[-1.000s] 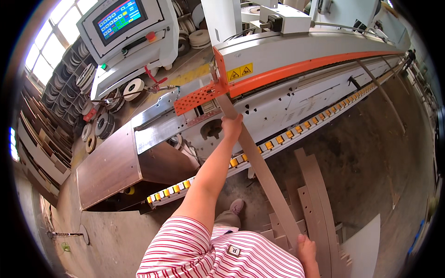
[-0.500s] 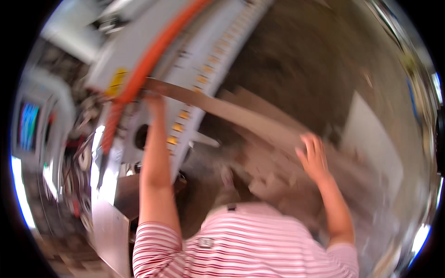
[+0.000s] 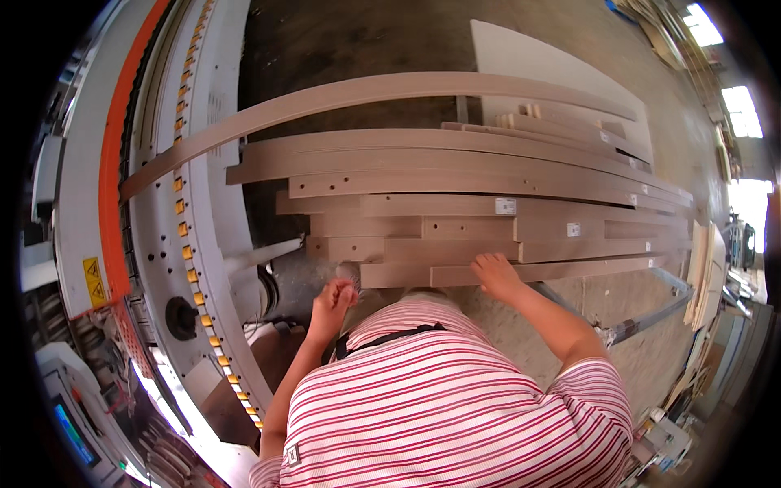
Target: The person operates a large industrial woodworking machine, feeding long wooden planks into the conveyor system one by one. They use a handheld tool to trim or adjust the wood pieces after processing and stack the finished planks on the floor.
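Left fingers (image 3: 348, 290) have open room, right fingers (image 3: 488, 260) overlap the edge of boards (image 3: 455, 183)

Left hand (image 3: 330, 309), loosely curled, sits between seven and eight o'clock; right hand (image 3: 496, 278), toward four, meets the boards (image 3: 407, 167). A strip (image 3: 407, 84) spans twelve from the machine (image 3: 85, 187) at nine.

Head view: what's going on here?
A person in a striped shirt stands over a stack of brown boards. The right hand is at its near edge, fingers over the nearest board. The left hand is loosely curled, clear of the stack, with nothing visible in it. Beyond, a long brown strip reaches left to the grey-and-orange machine; neither hand is on it.
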The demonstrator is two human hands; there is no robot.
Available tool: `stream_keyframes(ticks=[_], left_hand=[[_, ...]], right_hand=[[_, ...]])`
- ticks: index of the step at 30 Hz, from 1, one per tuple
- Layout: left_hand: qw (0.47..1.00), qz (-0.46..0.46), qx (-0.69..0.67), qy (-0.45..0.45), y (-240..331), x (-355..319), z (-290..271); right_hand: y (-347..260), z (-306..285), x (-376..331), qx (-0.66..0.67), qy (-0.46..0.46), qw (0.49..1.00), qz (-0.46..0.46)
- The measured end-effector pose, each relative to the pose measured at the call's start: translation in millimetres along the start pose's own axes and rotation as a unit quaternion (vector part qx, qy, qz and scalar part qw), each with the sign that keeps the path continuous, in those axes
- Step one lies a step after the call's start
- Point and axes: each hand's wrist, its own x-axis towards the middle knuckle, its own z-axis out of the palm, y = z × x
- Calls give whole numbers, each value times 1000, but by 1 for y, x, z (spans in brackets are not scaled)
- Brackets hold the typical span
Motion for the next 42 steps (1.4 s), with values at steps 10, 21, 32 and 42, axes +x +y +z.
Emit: stream_keyframes(ticks=[10, 21, 32, 42], left_hand=[[977, -20, -210, 24, 79, 16, 34], [794, 76, -322, 510, 73, -48, -205], [695, 151, -424, 561, 25, -65, -294], [646, 230, -497, 531, 23, -74, -313]], right_hand=[[-97, -104, 68, 151, 217, 958, -115], [21, -87, -53, 87, 22, 986, 137], [-58, -120, 42, 81, 82, 990, -80], [-125, -157, 122, 37, 2, 991, -130]])
